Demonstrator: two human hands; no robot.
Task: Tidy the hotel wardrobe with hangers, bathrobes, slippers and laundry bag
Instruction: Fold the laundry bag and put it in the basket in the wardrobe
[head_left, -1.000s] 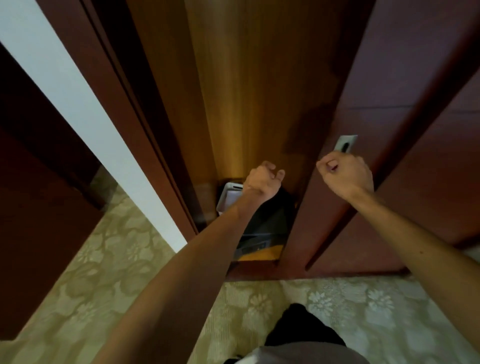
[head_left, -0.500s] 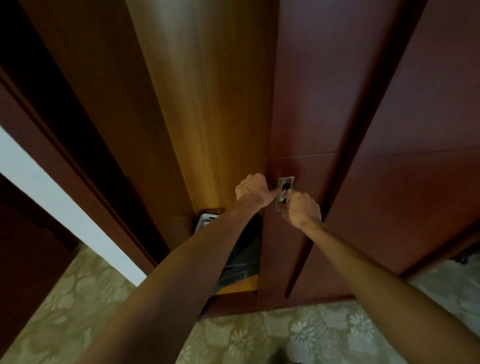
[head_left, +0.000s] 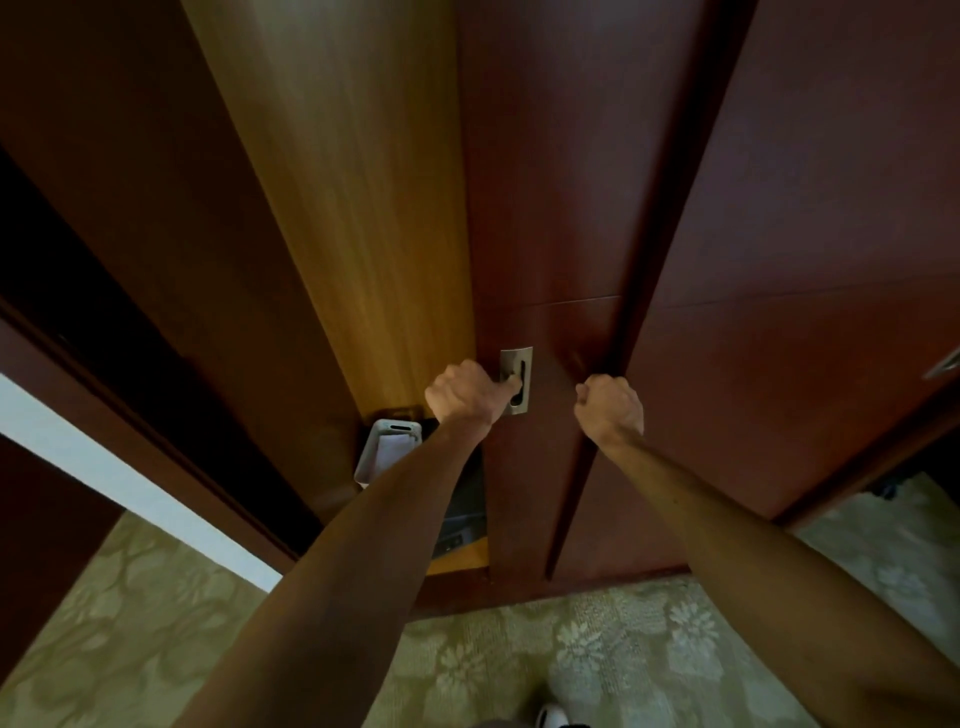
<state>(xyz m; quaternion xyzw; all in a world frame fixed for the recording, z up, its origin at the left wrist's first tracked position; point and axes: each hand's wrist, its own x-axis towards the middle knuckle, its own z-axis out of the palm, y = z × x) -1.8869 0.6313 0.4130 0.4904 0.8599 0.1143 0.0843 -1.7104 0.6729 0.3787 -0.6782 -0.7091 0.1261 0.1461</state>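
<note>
From the head camera, looking down and forward, a dark red-brown sliding wardrobe door filled the middle of the picture. Set into it was a small metal recessed handle, which serves as the landmark here.

The left hand was just left of the handle, its fingers curled, with one fingertip hooked into the handle's dark slot. The right hand was to the right of the handle, at about the same height, closed into a loose fist against the door where it meets a second door panel; whether it gripped that edge could not be told. Both bare forearms reached up from the bottom of the picture.

Left of the handle, a narrow gap showed the wardrobe's lighter, honey-coloured inner wall. Below and left of the handle, inside that gap, a pale grey tray leaned on the wardrobe floor, partly hidden by the left forearm. Just beside it, lower down, sat a dark boxy object, too shadowed to name. No hangers, bathrobes, slippers or laundry bag could be made out in the gap.

Far below the handle lay a pale green carpet with a flower pattern. A white strip of wall ran well to the left.
</note>
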